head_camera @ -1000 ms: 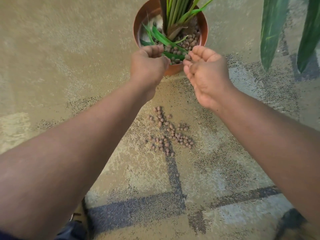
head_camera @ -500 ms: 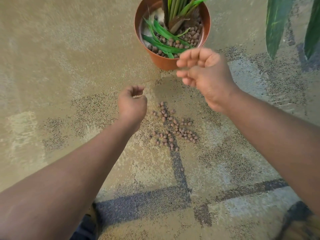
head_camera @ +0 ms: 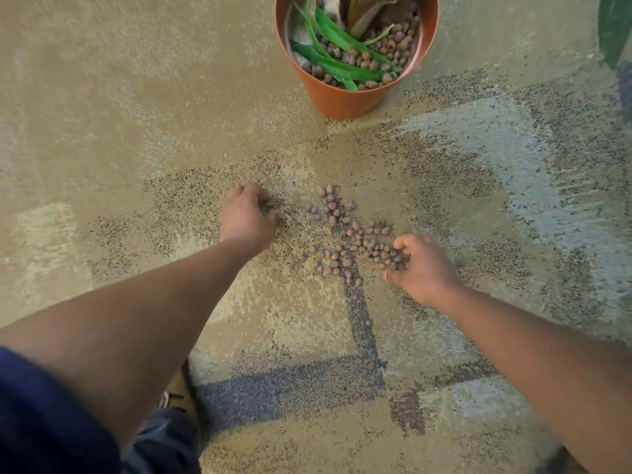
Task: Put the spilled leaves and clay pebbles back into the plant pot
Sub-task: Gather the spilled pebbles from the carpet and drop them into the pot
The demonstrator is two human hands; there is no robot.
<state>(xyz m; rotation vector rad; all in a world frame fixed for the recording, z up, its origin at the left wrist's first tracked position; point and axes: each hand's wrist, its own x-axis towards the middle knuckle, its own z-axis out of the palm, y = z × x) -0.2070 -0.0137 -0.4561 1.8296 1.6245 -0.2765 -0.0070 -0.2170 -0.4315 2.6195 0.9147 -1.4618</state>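
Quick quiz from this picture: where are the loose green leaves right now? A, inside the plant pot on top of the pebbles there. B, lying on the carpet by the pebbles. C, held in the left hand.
A: the green leaves lie inside the plant pot; only pebbles remain on the carpet.

both arms out, hands low: L (head_camera: pixel 247 218) curled, R (head_camera: pixel 422 268) cupped

One head-worn view looks steeply down at the carpet (head_camera: pixel 136 97) from above. The pot (head_camera: pixel 345 97) sits far, both forearms reach in from the near edge.
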